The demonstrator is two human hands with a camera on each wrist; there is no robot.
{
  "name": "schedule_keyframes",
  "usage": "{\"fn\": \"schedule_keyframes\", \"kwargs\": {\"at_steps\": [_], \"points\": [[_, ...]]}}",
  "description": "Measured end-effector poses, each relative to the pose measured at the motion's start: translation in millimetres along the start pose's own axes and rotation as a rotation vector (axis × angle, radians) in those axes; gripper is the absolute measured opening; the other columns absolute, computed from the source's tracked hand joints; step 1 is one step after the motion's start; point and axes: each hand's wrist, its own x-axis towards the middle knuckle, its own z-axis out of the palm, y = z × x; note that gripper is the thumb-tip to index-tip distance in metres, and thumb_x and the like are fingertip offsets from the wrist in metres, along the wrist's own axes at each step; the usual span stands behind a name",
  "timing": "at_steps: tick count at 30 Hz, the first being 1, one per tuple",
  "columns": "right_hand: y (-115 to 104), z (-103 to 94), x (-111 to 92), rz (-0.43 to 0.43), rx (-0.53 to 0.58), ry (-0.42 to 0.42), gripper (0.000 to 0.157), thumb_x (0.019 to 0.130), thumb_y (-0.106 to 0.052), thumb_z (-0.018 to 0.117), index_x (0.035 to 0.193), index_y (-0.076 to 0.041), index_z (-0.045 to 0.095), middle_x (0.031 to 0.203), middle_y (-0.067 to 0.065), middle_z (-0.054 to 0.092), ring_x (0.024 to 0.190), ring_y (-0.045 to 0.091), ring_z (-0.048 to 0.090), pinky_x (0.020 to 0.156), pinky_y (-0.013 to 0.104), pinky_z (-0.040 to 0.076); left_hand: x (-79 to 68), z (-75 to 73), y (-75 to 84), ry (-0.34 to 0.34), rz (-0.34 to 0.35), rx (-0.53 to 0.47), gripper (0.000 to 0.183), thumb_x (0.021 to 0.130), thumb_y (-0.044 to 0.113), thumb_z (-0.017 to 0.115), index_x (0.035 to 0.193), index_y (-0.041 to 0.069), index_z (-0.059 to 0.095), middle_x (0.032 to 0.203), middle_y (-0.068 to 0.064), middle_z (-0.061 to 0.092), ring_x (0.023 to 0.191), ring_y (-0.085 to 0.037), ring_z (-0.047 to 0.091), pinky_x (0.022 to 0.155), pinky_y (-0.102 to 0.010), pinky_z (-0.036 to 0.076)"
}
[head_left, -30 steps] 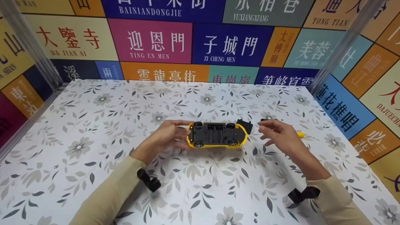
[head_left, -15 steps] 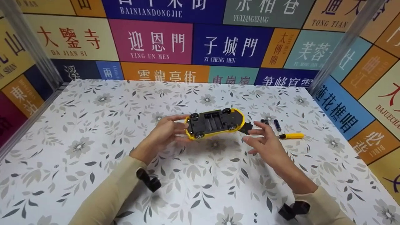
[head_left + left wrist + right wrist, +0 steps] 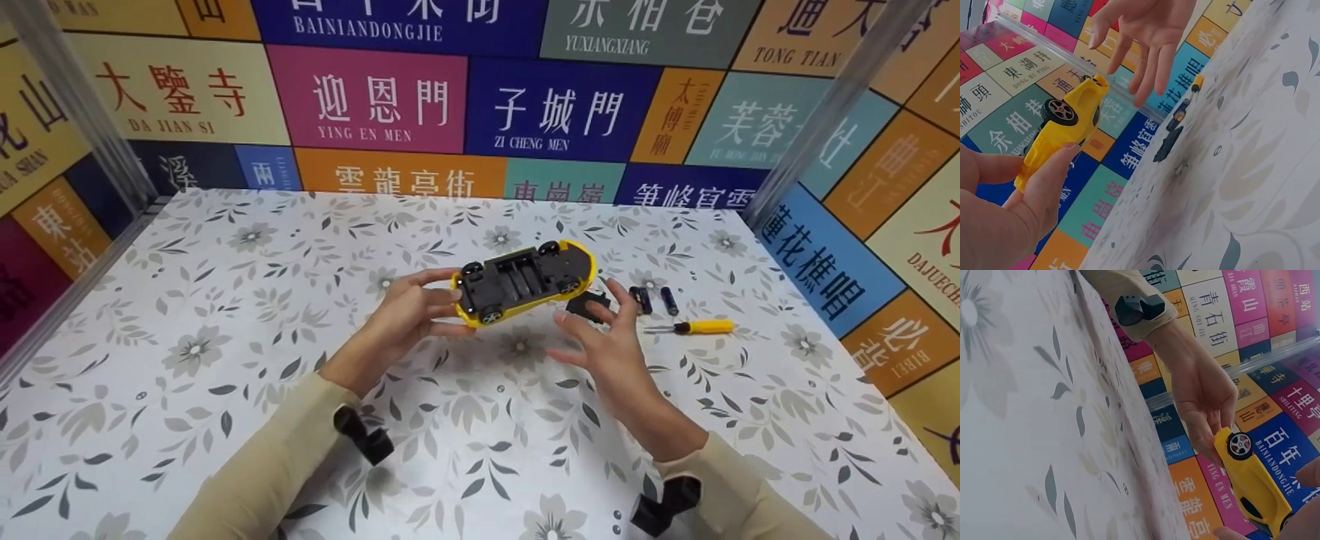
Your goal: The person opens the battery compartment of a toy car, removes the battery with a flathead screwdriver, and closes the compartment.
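Observation:
My left hand [image 3: 397, 315] grips one end of a yellow toy car [image 3: 525, 281], thumb and fingers on either side. Raised above the table, the car shows its black underside, with an uncovered slotted compartment in the middle. Its yellow side and a wheel appear in the left wrist view, where the car [image 3: 1075, 104] tilts upward. My right hand [image 3: 615, 349] hovers by the car's other end, fingers spread and nothing held. Behind that hand a black cover plate [image 3: 585, 307] lies on the table, partly hidden by its fingers.
Two small dark batteries, a left one [image 3: 643, 299] and a right one [image 3: 669, 301], lie right of the cover plate. In front of them rests a yellow-handled screwdriver [image 3: 705, 328]. A floral cloth [image 3: 465, 450] covers the table, and patterned walls [image 3: 375, 97] stand around it.
The car has risen and tilted, its right end going up. My right hand has come leftward toward the car, uncovering the batteries and screwdriver.

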Motion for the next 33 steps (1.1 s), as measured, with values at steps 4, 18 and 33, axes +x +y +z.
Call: {"fn": "schedule_keyframes", "kwargs": {"at_steps": [4, 18, 33], "points": [[1, 8.5, 2, -0.013, 0.094, -0.005, 0.09, 0.099, -0.01, 0.058, 0.159, -0.029, -0.006, 0.162, 0.02, 0.015, 0.138, 0.036, 0.047, 0.097, 0.044, 0.061, -1.4, 2.5, -0.5, -0.021, 0.011, -0.027, 0.051, 0.094, -0.004, 0.051, 0.145, 0.004, 0.047, 0.137, -0.023, 0.058, 0.101, -0.03, 0.071, 0.08, -0.044, 0.065], [2, 14.3, 10, -0.095, 0.211, -0.015, 0.089, 0.096, 0.001, 0.059, 0.157, -0.033, 0.003, 0.141, 0.017, 0.047, 0.103, 0.018, 0.069, 0.092, 0.045, 0.063, -0.9, 2.3, -3.7, -0.117, 0.01, -0.009, 0.05, 0.09, -0.006, 0.052, 0.138, 0.004, 0.044, 0.118, -0.016, 0.061, 0.09, -0.025, 0.07, 0.084, -0.048, 0.064], [6, 8.9, 23, -0.08, 0.172, -0.025, 0.087, 0.096, 0.005, 0.051, 0.159, -0.035, 0.005, 0.14, 0.018, 0.048, 0.098, 0.017, 0.071, 0.086, 0.044, 0.065, -1.4, 1.9, -5.6, -0.246, -0.061, 0.137, 0.061, 0.086, -0.004, 0.053, 0.146, 0.004, 0.039, 0.126, -0.023, 0.063, 0.097, -0.027, 0.072, 0.093, -0.05, 0.061]]}}
